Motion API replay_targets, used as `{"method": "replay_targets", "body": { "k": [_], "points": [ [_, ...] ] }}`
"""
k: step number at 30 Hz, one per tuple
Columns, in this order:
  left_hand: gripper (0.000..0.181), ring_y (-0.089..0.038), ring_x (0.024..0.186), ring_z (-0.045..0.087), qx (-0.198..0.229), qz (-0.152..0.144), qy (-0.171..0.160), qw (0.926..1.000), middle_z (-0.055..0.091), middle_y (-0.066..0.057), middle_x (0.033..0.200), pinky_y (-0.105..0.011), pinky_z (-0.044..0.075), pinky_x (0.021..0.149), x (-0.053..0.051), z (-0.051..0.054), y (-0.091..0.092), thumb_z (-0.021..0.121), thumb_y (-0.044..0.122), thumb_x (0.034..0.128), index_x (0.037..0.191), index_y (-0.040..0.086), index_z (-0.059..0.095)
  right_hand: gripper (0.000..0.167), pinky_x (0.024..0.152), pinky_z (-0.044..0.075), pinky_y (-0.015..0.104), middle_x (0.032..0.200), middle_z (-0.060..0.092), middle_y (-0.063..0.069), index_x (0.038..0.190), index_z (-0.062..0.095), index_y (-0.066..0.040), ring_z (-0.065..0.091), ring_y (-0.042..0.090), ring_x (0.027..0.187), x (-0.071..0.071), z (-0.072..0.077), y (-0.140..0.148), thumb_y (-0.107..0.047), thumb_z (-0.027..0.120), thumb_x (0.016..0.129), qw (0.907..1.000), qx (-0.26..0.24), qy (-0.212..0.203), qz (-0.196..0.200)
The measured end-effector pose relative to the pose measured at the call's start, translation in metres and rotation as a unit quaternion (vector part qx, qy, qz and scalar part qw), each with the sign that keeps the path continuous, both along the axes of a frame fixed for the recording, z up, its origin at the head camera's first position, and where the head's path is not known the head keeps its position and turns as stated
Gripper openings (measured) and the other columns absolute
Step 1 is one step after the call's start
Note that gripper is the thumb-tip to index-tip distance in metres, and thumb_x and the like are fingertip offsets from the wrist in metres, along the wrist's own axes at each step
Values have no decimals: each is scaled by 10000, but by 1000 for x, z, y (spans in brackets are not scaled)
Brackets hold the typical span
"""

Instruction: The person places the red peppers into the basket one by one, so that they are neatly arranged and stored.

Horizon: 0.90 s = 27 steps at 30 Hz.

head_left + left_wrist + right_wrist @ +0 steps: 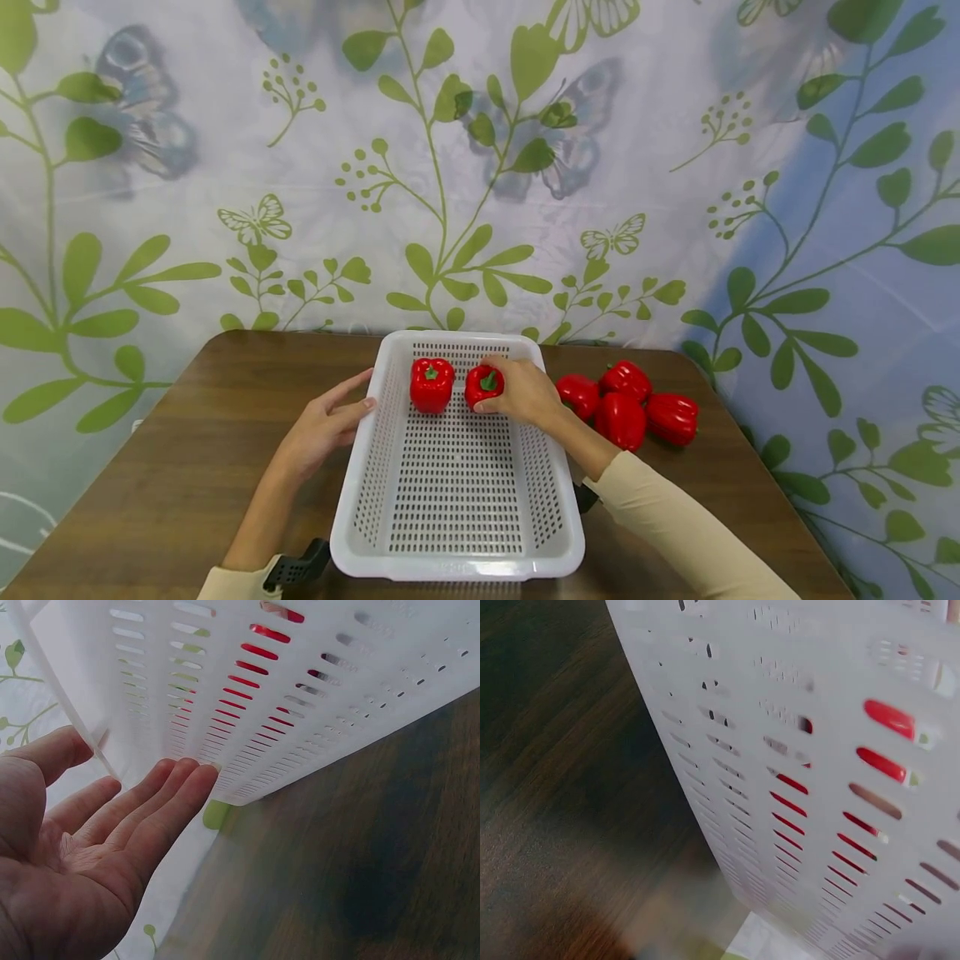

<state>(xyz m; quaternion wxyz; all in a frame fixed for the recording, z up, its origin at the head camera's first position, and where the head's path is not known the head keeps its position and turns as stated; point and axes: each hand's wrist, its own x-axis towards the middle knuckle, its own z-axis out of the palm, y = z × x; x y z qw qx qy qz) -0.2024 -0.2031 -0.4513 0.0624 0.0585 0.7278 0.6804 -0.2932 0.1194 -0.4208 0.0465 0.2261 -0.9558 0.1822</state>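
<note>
A white perforated basket stands on the table, its side wall filling much of the left wrist view. One red bell pepper rests upright inside, at the far left. Beside it, the right hand grips a second red pepper with a green stem, inside the basket. The left hand, fingers extended, touches the basket's left side; its fingers lie against the outer wall. Through the slots of the basket wall in the right wrist view, red shows; the right hand is mostly hidden there.
Several red peppers lie in a group on the brown table, right of the basket and beyond the right forearm. A cloth with green leaves and butterflies hangs behind the table's far edge.
</note>
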Motion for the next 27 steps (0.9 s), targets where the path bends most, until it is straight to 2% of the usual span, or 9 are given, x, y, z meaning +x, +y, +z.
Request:
{"method": "replay_targets", "body": {
  "k": [13, 23, 27],
  "points": [
    [618, -341, 1101, 717, -124, 81, -36, 9999, 606, -241, 1388, -473, 604, 901, 3, 0, 2, 635, 348, 1008, 1569, 253, 393, 707, 698, 590, 322, 1120, 728, 36, 1351, 635, -201, 667, 196, 935, -1, -3, 0, -451, 891, 741, 9999, 100, 82, 4],
    [618, -334, 1086, 724, 45, 90, -60, 9999, 613, -263, 1369, -436, 616, 878, 3, -2, 1, 636, 315, 1012, 1571, 229, 387, 702, 885, 583, 438, 1277, 675, 59, 1375, 634, -214, 599, 261, 1187, 2, -2, -1, -454, 873, 760, 9999, 125, 84, 66],
    [619, -334, 1083, 725, 83, 44, -40, 9999, 616, -273, 1358, -431, 615, 882, 2, -2, 1, 633, 302, 1015, 1574, 215, 382, 697, 911, 574, 447, 1288, 673, 56, 1379, 630, -213, 585, 266, 1219, 2, -2, 1, -448, 866, 767, 9999, 116, 98, 38]
  ]
}}
